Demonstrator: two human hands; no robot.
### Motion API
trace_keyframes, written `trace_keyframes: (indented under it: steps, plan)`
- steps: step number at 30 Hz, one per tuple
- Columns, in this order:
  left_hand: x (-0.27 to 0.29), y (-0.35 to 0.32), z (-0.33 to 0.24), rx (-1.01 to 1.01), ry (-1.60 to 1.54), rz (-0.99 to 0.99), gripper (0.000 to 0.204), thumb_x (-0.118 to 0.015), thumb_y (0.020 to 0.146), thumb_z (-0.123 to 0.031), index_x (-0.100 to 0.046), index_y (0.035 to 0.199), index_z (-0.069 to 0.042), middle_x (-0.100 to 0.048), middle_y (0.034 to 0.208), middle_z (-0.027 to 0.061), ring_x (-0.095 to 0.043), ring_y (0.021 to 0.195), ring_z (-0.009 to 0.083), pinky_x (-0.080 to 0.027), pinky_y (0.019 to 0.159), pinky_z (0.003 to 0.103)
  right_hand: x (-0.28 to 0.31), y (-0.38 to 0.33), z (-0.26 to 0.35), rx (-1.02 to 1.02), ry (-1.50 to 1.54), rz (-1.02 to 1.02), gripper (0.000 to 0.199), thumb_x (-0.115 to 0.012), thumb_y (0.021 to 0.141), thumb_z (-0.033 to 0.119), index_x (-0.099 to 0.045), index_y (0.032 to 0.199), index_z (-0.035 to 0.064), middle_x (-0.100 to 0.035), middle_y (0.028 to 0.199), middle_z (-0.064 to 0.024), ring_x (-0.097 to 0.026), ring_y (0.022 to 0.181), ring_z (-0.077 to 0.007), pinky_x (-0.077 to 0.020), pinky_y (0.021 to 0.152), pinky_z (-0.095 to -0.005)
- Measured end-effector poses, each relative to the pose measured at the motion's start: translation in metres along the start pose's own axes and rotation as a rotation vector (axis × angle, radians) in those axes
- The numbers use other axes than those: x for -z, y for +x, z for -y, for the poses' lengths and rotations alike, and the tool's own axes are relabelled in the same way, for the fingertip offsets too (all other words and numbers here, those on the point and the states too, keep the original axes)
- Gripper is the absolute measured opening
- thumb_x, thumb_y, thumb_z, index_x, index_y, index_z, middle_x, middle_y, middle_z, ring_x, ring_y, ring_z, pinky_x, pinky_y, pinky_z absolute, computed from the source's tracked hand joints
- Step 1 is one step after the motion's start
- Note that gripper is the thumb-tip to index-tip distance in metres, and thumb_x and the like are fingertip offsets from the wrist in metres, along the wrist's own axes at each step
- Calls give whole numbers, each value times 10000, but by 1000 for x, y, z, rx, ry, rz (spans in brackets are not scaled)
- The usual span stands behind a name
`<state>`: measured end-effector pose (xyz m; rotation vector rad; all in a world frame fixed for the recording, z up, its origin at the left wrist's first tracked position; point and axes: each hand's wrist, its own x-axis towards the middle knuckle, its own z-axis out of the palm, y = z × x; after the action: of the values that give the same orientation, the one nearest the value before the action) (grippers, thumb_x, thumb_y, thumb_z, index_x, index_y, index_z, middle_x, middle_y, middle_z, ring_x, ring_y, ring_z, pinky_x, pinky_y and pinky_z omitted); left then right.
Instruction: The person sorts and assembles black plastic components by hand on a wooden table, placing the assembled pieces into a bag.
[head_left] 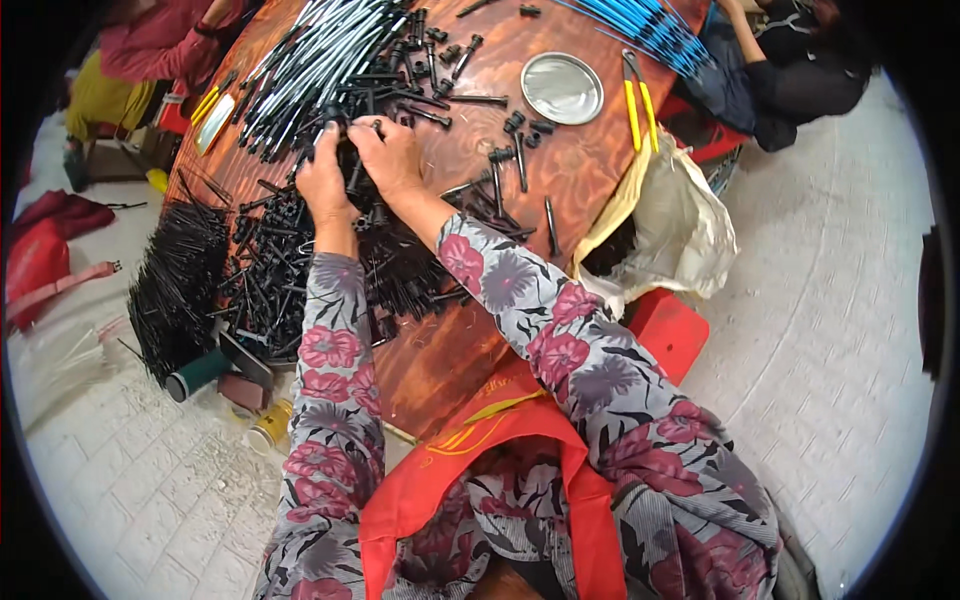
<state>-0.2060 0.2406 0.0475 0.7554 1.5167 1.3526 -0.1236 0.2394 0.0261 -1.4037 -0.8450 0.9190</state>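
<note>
Both my hands are close together over the far middle of the wooden table (430, 370). My left hand (325, 185) has its fingers closed on a small black plastic part (348, 158). Beside it, my right hand (390, 158) is closed too, with bent fingers at the same black parts; the fingertips partly hide what they grip. Just beyond the hands lies a bundle of silver metal rods (315, 65) with black ends. Loose black tubular fittings (430, 60) are scattered to its right. Nearer me, left of my forearms, is a heap of small black plastic parts (265, 260).
Thin black rods (180, 280) overhang the left edge. A round metal lid (562, 88), yellow-handled pliers (640, 100) and blue rods (650, 35) lie at the right. An open white sack (690, 225) hangs there, above a red stool (675, 335). Two other people sit across the table.
</note>
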Motion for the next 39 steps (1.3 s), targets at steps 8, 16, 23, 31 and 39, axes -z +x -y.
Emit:
trace_keyframes:
  steps: [8,16,23,31,39]
  plan:
    - [-84,-98,-60,-180,-4,246,359,-707,839,-257,-690,1002,62,-688,991,68,-610,850,121,-492,777,291,110,-14,77,147,123,-202,171,-636,824,160,-713,913,35,-714,846,-122,-683,762,-251,-519,680,-327]
    - [-237,-246,27,-309,348,620,401,-663,767,-404,-696,851,-13,-661,756,220,-673,731,334,-503,650,449,363,-41,3,528,-818,-560,158,-565,894,87,-682,993,47,-694,1021,-112,-663,915,-241,-515,810,-332]
    - [-271,-284,180,-206,796,452,512,-675,781,-427,-666,1075,-7,-636,1080,229,-624,1037,335,-491,855,389,459,-34,-108,-568,292,-536,461,-588,881,344,-624,1230,45,-641,1204,-147,-615,1051,-307,-464,894,-371]
    - [-91,-253,97,-693,640,760,303,-633,779,-112,-678,1079,-115,-610,1154,153,-535,1200,362,-435,971,463,339,-17,-14,136,-562,114,368,-633,858,186,-617,1195,40,-629,1136,-135,-588,1040,-295,-440,931,-388]
    - [-40,-191,106,-927,1024,810,382,-654,753,-98,-660,1133,-144,-451,1389,149,-311,1382,364,-208,1106,603,211,9,-59,694,-842,84,409,-603,863,182,-555,1247,49,-543,1207,-215,-497,1088,-393,-381,956,-491]
